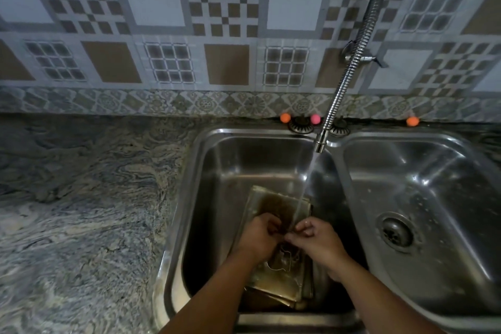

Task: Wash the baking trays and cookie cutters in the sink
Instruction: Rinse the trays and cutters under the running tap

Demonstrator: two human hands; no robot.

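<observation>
A stack of tarnished, brown-stained rectangular metal baking trays (273, 274) lies in the left basin of the double stainless-steel sink (195, 198), with thin metal cookie cutters (279, 262) resting on the top tray. Above them, the left hand (259, 237) and right hand (315, 238) meet, fingers curled, pinching something small that cannot be made out under water from the flexible chrome faucet (349, 68).

At frame centre the baking trays (273, 276), both hands (259, 237) (318, 238) and the hanging faucet (349, 70) crowd the left basin (217, 171), while the right basin (423, 190) and left countertop (81, 211) lie open.
</observation>
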